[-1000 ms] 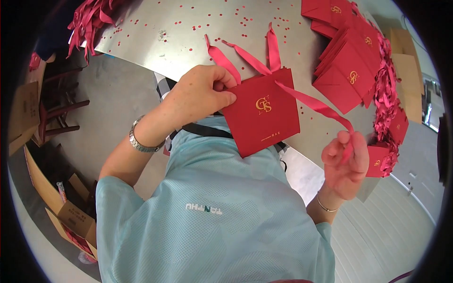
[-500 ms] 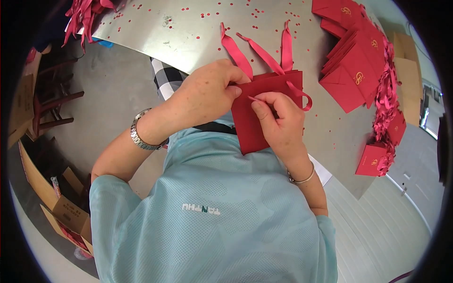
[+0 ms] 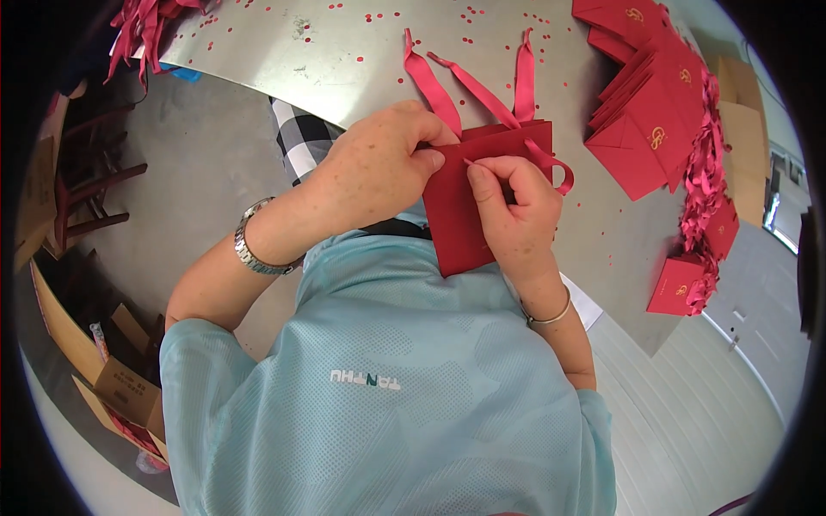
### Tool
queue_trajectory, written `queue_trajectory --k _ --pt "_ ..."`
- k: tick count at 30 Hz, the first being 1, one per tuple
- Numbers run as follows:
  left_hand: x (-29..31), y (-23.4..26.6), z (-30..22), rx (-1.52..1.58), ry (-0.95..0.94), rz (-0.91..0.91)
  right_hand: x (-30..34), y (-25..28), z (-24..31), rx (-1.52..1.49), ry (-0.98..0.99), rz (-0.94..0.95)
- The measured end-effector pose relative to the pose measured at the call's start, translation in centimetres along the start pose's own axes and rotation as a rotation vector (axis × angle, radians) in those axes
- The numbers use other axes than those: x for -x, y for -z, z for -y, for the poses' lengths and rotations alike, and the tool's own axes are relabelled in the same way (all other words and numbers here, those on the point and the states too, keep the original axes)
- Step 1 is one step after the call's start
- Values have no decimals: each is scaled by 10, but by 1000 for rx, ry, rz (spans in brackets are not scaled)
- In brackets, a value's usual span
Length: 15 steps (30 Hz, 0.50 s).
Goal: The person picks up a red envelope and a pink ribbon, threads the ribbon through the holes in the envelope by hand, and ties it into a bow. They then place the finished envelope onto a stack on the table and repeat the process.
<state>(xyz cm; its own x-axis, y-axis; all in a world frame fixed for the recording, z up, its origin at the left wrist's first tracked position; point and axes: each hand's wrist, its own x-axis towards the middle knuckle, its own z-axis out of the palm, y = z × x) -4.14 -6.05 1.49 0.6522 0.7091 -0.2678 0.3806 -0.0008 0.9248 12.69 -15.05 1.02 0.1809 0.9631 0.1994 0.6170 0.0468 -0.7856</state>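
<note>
A small red paper gift bag (image 3: 456, 224) rests between my hands at the table's near edge, its open top pointing away from me. My left hand (image 3: 379, 168) is closed at the bag's upper left corner, thumb in front and fingers at the rim. Over the bag's front, my right hand (image 3: 520, 211) pinches the end of a pink-red ribbon (image 3: 553, 165); its tip pokes out beside the thumb, and the ribbon loops out past the bag's right edge. More ribbon tails (image 3: 475, 86) stretch from the bag's mouth across the table. What my left fingers do inside the rim is hidden.
Small red paper dots lie scattered over the metal table (image 3: 344, 77). Flat red bags (image 3: 641, 129) with gold marks are piled at the right, ribbons (image 3: 701, 198) along their edge. Another ribbon bunch (image 3: 151, 30) hangs at the far left. Cardboard boxes (image 3: 129, 387) stand at the lower left.
My right hand has shifted slightly right, with the pinched ribbon tip moving up the bag's front. My left hand keeps its hold on the bag's corner, and the view has shifted a little.
</note>
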Motion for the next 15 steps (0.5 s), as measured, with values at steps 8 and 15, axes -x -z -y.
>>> queue_trajectory --k 8,15 --pt "5 -6 8 -68 -163 -141 -6 -8 12 174 15 3" --pt "6 -4 9 -147 -212 -159 -12 -18 9 471 240 16"
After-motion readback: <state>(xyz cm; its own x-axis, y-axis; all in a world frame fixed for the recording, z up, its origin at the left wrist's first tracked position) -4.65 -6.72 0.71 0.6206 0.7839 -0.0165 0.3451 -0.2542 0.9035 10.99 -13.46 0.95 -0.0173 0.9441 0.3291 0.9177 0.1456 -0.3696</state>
